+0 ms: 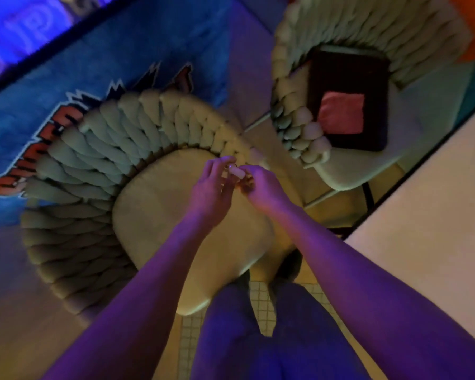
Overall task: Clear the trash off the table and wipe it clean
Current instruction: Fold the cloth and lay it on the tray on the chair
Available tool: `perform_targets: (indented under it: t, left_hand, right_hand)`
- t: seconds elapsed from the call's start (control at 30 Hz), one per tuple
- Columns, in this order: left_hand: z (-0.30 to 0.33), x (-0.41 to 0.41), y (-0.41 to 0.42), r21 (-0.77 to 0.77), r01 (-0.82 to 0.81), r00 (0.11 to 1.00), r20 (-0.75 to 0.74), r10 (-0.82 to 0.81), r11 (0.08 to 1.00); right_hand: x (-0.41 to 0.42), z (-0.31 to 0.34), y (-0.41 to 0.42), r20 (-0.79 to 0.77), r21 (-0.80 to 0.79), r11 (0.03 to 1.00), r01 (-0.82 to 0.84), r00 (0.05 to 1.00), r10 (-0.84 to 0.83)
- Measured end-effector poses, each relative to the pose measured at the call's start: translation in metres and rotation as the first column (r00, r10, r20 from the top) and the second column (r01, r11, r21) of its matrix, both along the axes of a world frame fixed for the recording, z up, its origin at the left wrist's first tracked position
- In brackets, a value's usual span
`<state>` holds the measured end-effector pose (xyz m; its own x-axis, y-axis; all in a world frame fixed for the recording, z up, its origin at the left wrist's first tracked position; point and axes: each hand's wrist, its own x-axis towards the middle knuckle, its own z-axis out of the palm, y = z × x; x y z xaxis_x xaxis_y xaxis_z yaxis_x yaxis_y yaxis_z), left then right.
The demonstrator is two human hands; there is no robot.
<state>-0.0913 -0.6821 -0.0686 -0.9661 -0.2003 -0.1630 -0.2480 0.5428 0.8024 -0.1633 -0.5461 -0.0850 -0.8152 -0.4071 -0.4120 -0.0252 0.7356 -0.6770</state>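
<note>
- Your left hand [211, 187] and right hand [261, 187] meet above the chair [159, 204] seat, and both pinch one small pale scrap [236, 171] between the fingertips.
- The picture is blurred, so you cannot tell what the scrap is exactly; it looks like a short roll.
- It seems very light and probably soft, so take it at its middle, gently.
- The table [433, 209] edge is at your right.

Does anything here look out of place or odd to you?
One thing: a dark cushion with a pink square lies flat on the seat of the far chair, not propped against its back. Both hands hold a small pale object, too blurred to identify. Nothing looks spilled or broken.
</note>
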Motion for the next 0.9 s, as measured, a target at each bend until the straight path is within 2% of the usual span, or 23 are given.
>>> perform_targets:
  t: [0.23,0.5,0.7,0.8,0.9]
  left_hand:
    - [0.060,-0.028,0.102,-0.022,0.168,0.968,-0.184,-0.169,0.986]
    - [0.110,-0.045,0.230,-0.112,0.326,0.919,-0.196,-0.343,0.939]
    - [0.132,-0.056,0.342,-0.047,0.428,0.861,-0.281,-0.423,0.903]
    - [0.134,-0.064,0.384,-0.028,0.463,0.847,-0.282,-0.451,0.886]
    - [0.149,-0.071,0.435,-0.036,0.537,0.787,-0.339,-0.516,0.843]
  right_hand:
    - [0.002,0.070,0.103,0.003,-0.173,0.954,0.247,0.968,-0.250]
    - [0.010,0.114,0.244,0.051,-0.227,0.873,0.433,0.900,-0.433]
    - [0.029,0.143,0.363,0.143,-0.348,0.705,0.618,0.778,-0.612]
    - [0.035,0.153,0.409,0.223,-0.396,0.622,0.675,0.728,-0.648]
    - [0.043,0.170,0.462,0.245,-0.422,0.569,0.706,0.693,-0.678]
